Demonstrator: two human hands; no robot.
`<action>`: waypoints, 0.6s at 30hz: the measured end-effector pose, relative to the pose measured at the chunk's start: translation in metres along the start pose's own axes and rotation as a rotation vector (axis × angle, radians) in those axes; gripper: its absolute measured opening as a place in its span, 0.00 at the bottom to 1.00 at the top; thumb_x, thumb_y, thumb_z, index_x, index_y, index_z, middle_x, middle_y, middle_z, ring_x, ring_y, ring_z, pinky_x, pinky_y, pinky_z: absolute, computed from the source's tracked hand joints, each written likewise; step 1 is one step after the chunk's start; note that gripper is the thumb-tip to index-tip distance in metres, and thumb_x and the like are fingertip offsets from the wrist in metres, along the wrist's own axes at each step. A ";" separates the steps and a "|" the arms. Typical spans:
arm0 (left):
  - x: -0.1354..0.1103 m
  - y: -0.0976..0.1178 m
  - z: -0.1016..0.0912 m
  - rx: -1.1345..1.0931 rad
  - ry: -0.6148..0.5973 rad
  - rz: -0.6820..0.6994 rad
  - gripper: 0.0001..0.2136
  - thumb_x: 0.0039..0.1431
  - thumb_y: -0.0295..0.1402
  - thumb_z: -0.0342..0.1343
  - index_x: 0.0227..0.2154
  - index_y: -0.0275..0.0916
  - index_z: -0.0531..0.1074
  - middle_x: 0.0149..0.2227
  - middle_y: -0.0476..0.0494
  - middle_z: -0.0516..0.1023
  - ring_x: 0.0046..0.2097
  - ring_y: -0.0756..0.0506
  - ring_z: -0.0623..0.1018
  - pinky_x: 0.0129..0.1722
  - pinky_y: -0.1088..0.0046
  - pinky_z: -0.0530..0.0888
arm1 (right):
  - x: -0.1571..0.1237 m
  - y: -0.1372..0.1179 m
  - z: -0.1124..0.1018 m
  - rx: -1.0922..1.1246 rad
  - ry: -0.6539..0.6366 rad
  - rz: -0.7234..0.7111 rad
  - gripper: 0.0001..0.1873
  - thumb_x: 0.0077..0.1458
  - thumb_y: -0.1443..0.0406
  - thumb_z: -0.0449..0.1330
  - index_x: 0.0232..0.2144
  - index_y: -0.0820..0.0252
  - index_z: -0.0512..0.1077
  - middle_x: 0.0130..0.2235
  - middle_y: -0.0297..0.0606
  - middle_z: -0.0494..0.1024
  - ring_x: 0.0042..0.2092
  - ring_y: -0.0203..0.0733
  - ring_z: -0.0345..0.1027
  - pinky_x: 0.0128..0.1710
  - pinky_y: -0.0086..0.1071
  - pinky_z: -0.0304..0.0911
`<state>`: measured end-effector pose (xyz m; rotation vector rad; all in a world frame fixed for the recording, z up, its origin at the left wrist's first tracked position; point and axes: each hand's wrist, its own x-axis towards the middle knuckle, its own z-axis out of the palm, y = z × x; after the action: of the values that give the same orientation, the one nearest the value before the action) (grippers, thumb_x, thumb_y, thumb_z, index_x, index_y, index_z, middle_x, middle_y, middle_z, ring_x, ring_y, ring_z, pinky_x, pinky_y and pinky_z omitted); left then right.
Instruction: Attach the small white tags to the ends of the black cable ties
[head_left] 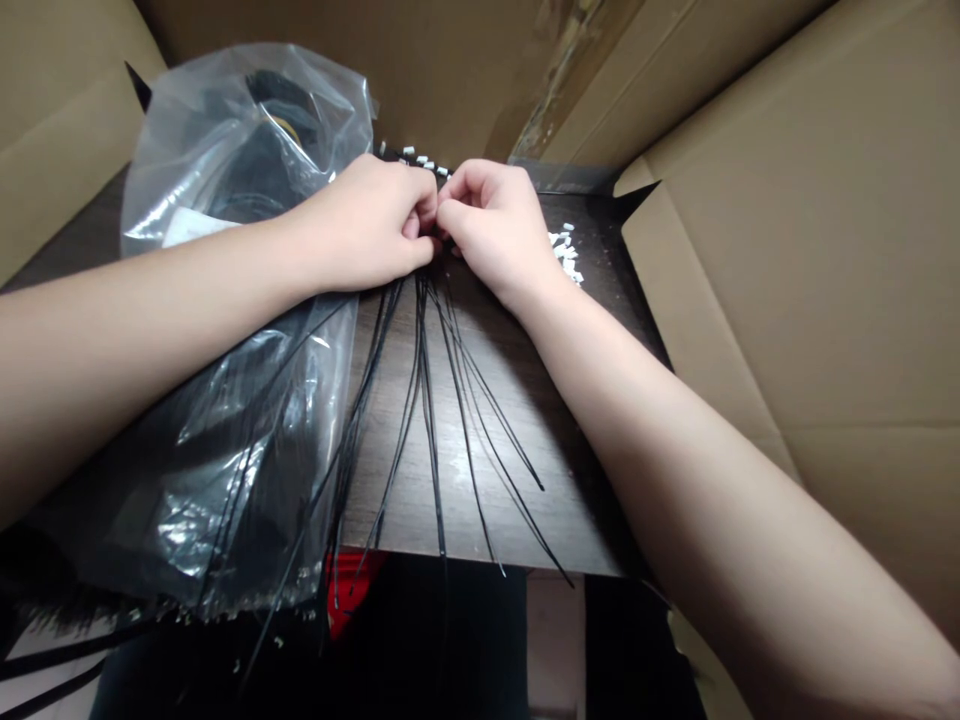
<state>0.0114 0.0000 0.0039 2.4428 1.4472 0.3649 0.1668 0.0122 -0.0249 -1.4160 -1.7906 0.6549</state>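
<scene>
Pinching black cable ties (pixel 424 390), the left hand (pixel 360 222) and right hand (pixel 495 225) meet fingertip to fingertip, so the strands fan out below.

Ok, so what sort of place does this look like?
Probably a makeshift packing or small-parts work spot: a dark wood-grain board hemmed in by cardboard flaps, with a plastic bag, black cable ties and loose white pieces.

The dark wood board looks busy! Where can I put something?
Bare wood shows between the black cable ties and the right forearm. Crowded: the left, under the plastic bag, and by the right hand, where white bits lie.
</scene>
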 end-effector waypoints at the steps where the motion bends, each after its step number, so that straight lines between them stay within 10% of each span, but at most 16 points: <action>1: 0.000 0.000 0.000 -0.017 -0.004 -0.008 0.14 0.55 0.37 0.51 0.38 0.34 0.75 0.39 0.46 0.81 0.49 0.41 0.79 0.56 0.65 0.72 | 0.000 0.000 0.000 -0.019 -0.003 0.013 0.06 0.48 0.69 0.55 0.22 0.55 0.64 0.29 0.34 0.75 0.36 0.41 0.70 0.38 0.35 0.65; 18: 0.001 0.000 0.001 -0.005 0.008 -0.026 0.14 0.54 0.38 0.50 0.35 0.35 0.74 0.38 0.48 0.80 0.50 0.40 0.79 0.57 0.64 0.72 | 0.002 0.003 0.002 -0.062 -0.011 0.032 0.04 0.51 0.68 0.55 0.25 0.56 0.66 0.30 0.33 0.76 0.37 0.41 0.71 0.38 0.35 0.66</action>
<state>0.0123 0.0013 0.0027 2.4186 1.4780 0.3723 0.1669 0.0152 -0.0280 -1.4873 -1.8140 0.6293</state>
